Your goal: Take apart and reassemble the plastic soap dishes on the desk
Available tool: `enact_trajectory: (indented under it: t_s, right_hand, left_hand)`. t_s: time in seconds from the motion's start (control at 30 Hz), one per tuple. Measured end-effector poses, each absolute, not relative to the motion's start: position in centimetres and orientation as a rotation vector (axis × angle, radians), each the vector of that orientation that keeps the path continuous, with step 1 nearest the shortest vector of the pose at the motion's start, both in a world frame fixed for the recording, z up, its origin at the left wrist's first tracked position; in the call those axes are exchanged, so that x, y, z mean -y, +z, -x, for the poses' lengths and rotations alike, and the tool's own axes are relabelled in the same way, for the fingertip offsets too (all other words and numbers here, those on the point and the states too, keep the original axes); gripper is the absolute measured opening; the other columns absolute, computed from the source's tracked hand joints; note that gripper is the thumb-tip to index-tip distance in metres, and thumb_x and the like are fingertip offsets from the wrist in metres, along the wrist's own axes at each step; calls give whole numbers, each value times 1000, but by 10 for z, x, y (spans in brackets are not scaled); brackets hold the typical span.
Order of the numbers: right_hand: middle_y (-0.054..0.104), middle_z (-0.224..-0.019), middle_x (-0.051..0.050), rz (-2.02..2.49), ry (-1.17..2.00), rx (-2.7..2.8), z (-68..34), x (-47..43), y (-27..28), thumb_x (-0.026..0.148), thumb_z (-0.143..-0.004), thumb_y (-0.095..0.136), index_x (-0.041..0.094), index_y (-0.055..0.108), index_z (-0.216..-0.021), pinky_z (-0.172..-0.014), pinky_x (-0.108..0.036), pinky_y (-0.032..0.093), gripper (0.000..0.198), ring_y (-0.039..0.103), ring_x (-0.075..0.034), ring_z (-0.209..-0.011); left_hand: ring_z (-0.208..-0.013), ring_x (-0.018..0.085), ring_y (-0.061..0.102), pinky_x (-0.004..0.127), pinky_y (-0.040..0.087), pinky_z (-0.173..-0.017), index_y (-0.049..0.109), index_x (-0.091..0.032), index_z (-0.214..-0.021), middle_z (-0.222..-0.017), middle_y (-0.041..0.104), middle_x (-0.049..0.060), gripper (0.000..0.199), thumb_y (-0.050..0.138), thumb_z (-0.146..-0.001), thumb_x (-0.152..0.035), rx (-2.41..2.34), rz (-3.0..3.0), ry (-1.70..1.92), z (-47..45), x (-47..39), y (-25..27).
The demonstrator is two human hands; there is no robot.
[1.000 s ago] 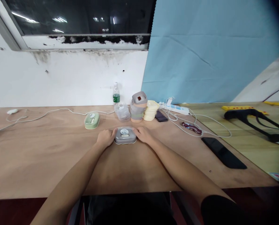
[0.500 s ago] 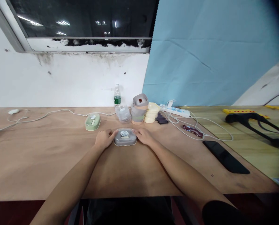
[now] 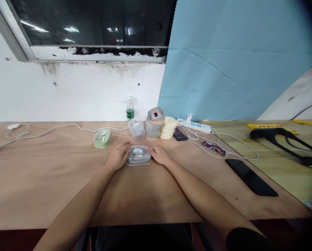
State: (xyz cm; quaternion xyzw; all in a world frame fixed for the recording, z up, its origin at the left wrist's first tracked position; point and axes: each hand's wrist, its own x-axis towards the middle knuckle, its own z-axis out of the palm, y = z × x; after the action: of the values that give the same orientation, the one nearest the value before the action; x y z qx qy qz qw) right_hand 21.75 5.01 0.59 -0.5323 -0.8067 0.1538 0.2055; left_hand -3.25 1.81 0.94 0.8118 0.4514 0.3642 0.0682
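Observation:
A grey lidded box [image 3: 139,160] lies flat on the table in front of me, with a round white sticker [image 3: 138,151] and a pale oblong piece on its clear-looking top. My left hand [image 3: 118,156] is at its left side, thumb against the edge and fingers reaching toward the back corner. From the right, my right hand [image 3: 159,155] touches the box with the thumb at its upper right edge; its other fingers are partly hidden. A similar green box [image 3: 103,138] stands apart, beyond my left hand.
Behind the grey box stand clear plastic covers [image 3: 136,129], stacked grey containers [image 3: 154,125], cream-coloured trays [image 3: 168,128] and a bottle [image 3: 130,109]. A power strip [image 3: 198,126] with white cables, a wrapped item [image 3: 214,147] and a black phone [image 3: 251,177] are to the right.
My left hand has shifted slightly, its fingers now stretched further along the box's back left corner. The right hand stays at the right edge. The camera view has tilted slightly.

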Motion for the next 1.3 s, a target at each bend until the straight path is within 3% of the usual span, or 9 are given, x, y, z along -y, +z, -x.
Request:
enact_trajectory:
  t_s: [0.27,0.53,0.93,1.13,1.3]
  right_hand:
    - [62,-60,-5,1478,455,2253,-217,-51,5,65,-92,23,16,61,-59,-53,-26,22,70,50,-13,-55]
    - [68,-70,-6,1453,478,2220,-217,-50,5,63,-93,25,18,65,-66,-57,-25,28,66,56,-16,-64]
    - [62,-61,-4,1422,449,2242,-217,-49,5,66,-92,22,18,56,-58,-56,-25,29,67,52,-14,-58]
    - [62,-61,-5,1478,465,2231,-216,-49,6,65,-91,25,18,58,-61,-57,-25,30,66,52,-15,-60]
    - [62,-62,-5,1452,451,2236,-216,-49,5,64,-92,25,18,58,-60,-57,-25,30,65,51,-14,-59]
  left_hand:
    - [-123,24,51,41,40,-106,58,-21,-124,-135,53,10,47,56,-85,-48,-1151,-2554,888,31,-13,14]
    - [-126,26,47,39,38,-107,53,-25,-130,-140,48,8,66,66,-73,-56,-1256,-2557,771,38,-15,15]
    - [-121,31,48,46,35,-104,56,-25,-123,-136,51,8,57,64,-75,-55,-2116,-2302,818,54,-28,8]
    - [-123,32,46,43,35,-105,53,-21,-129,-139,47,12,58,57,-80,-52,-2051,-2392,811,56,-28,6]
    - [-118,31,49,42,37,-103,54,-24,-128,-128,52,11,59,58,-77,-55,-2111,-2356,789,56,-27,10]
